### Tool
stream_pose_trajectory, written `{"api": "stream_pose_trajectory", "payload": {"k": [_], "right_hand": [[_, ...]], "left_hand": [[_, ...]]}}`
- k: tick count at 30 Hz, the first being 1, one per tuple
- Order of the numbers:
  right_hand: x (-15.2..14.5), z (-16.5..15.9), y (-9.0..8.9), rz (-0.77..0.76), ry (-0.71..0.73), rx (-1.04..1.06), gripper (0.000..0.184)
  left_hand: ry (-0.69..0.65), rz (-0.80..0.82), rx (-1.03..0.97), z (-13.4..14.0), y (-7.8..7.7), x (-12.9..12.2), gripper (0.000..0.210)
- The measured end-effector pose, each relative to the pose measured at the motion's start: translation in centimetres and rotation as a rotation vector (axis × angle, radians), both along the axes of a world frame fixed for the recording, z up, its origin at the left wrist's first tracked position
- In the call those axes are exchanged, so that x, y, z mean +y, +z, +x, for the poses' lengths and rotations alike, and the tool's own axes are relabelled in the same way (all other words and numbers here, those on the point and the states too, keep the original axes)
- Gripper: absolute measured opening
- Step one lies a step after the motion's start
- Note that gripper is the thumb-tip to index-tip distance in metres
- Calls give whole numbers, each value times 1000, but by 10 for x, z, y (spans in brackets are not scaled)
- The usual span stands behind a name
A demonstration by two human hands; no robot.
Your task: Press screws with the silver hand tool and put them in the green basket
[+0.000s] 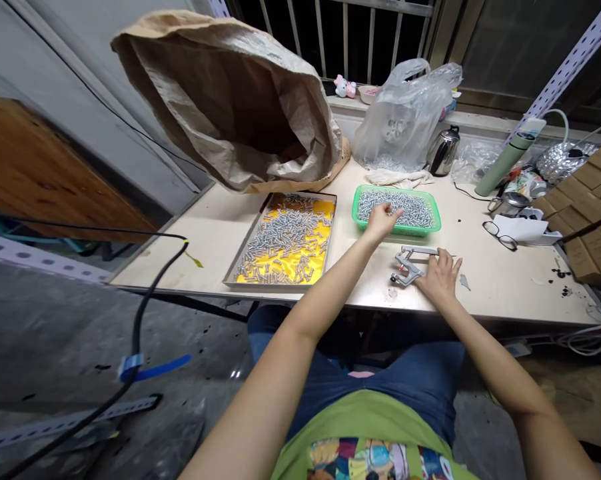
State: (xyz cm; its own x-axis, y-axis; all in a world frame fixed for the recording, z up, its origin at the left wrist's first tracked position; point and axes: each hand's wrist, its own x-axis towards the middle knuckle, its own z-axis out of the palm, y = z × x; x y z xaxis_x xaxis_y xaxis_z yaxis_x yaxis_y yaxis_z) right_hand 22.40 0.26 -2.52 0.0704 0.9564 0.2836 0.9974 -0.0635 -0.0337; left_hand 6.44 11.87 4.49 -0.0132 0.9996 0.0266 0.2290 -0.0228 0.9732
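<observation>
My left hand (382,222) is at the front of a green plastic basket (417,231), over the small silvery screws (414,208) that fill it. Its fingers are pinched together, and whatever is between them is too small to make out. My right hand (439,277) is closed around the handle end of a grey metal hand tool (409,268) with a spring and a black knob, resting low over the table. Some of its fingers stick out to the side. To the left lies a shallow tray (280,287) with yellow lining, strewn with longer silvery screws (286,229).
A big open paper bag (220,100) leans over the tray's back. Behind the basket stand a plastic bag (398,120) and a steel pot (443,152). Glasses (500,237), a green bottle (505,163) and stacked cardboard boxes (595,247) are on the right. A black cable (143,307) hangs at left.
</observation>
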Motion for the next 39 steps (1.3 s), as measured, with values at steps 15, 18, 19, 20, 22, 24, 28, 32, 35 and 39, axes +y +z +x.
{"api": "stream_pose_trajectory", "payload": {"k": [15, 18, 19, 20, 22, 24, 28, 32, 35, 39], "right_hand": [[5, 1, -14, -5, 52, 69, 70], [6, 1, -15, 1, 56, 62, 68], [6, 1, -15, 7, 59, 59, 67], [5, 1, -16, 12, 61, 56, 66], [5, 1, -15, 15, 62, 49, 67], [4, 0, -14, 15, 64, 40, 68], [3, -1, -12, 49, 95, 18, 70], [4, -6, -8, 108, 155, -22, 72], [5, -11, -5, 144, 199, -57, 72], [3, -15, -3, 183, 238, -91, 70]], "left_hand": [[212, -192, 714, -207, -16, -69, 14], [117, -324, 808, -214, -19, -74, 17], [84, -361, 811, -212, -20, -74, 17], [52, -394, 805, -209, -22, -75, 17], [14, -431, 790, -203, -24, -77, 17], [51, -398, 767, -202, -26, -78, 16], [329, -119, 558, -197, -29, -80, 3], [215, 49, 127, -147, -38, -86, 36], [-64, -40, -114, -90, -52, -94, 47], [-173, -154, -249, -45, -69, -102, 58]]}}
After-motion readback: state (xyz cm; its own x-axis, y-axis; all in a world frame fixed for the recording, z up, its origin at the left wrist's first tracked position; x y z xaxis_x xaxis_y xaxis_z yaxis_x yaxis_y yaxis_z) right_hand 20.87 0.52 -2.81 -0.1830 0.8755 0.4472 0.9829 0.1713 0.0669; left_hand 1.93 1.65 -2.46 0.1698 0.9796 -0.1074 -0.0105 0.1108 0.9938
